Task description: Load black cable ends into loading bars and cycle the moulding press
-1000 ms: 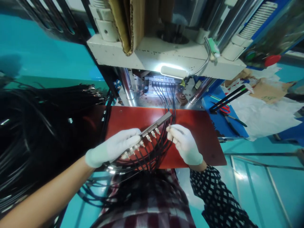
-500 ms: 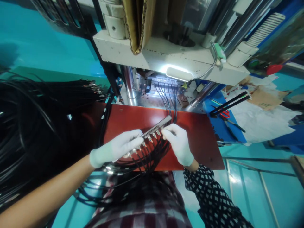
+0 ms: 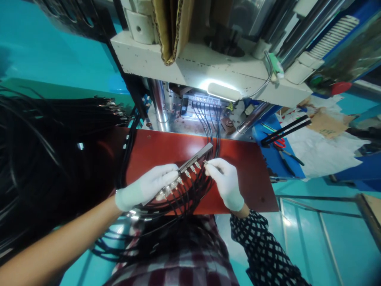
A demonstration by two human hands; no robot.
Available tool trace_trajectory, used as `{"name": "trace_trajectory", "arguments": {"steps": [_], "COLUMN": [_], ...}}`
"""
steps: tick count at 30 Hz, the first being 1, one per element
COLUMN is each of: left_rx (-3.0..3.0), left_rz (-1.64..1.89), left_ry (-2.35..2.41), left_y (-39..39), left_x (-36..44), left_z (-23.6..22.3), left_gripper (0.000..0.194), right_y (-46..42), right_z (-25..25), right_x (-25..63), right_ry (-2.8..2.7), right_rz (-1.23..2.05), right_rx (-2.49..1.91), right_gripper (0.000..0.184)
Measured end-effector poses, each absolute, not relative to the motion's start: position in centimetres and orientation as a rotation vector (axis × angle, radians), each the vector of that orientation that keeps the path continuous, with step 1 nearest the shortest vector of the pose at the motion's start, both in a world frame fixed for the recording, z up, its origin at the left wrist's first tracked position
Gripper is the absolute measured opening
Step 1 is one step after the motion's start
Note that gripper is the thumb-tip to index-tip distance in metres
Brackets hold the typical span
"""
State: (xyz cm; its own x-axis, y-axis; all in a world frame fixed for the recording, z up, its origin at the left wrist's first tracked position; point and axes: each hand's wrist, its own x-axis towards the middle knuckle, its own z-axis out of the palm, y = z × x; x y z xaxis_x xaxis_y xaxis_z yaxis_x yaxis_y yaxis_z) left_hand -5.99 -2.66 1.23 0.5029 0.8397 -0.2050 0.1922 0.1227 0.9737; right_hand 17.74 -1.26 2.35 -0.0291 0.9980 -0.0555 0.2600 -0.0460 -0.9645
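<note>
My left hand [image 3: 151, 184], in a white glove, is closed around a metal bar [image 3: 195, 157] that slants up to the right. Several silver cable connectors [image 3: 187, 174] sit in a row along the bar's lower edge, with black cables [image 3: 190, 198] trailing down from them toward my lap. Just right of the row, my right hand [image 3: 224, 180], also gloved, pinches a small cable connector [image 3: 205, 162] between thumb and fingertips. That connector looks slightly apart from the bar.
Beneath my hands is a red-brown board [image 3: 247, 174]. Behind it stands a press with a lit fixture [image 3: 201, 107] holding several cable ends. A dark bundle of cables [image 3: 44, 139] lies left. Pliers [image 3: 287, 157] rest on a blue surface at the right.
The connector in my right hand has come slightly away from the bar's row, and its tip now shows. My left hand keeps its hold on the bar. The view has shifted a little.
</note>
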Motion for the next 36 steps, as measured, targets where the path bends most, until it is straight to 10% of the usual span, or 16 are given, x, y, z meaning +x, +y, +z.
{"name": "trace_trajectory", "arguments": {"steps": [21,36], "left_rx": [1.764,1.766], "left_rz": [0.502,0.506], "left_ry": [1.106,1.110], "left_y": [-2.4,-2.4], "left_x": [-5.6,-5.6], "left_z": [1.1,0.8], "left_gripper": [0.033,0.038], "right_y": [-0.6,-1.2], "right_z": [1.4,0.8], "right_x": [17.3,17.6], "right_ry": [-1.533,-2.059], "right_rz": [1.051,0.021], "right_rx": [-1.503,-1.391], "right_gripper": [0.018,0.019]}}
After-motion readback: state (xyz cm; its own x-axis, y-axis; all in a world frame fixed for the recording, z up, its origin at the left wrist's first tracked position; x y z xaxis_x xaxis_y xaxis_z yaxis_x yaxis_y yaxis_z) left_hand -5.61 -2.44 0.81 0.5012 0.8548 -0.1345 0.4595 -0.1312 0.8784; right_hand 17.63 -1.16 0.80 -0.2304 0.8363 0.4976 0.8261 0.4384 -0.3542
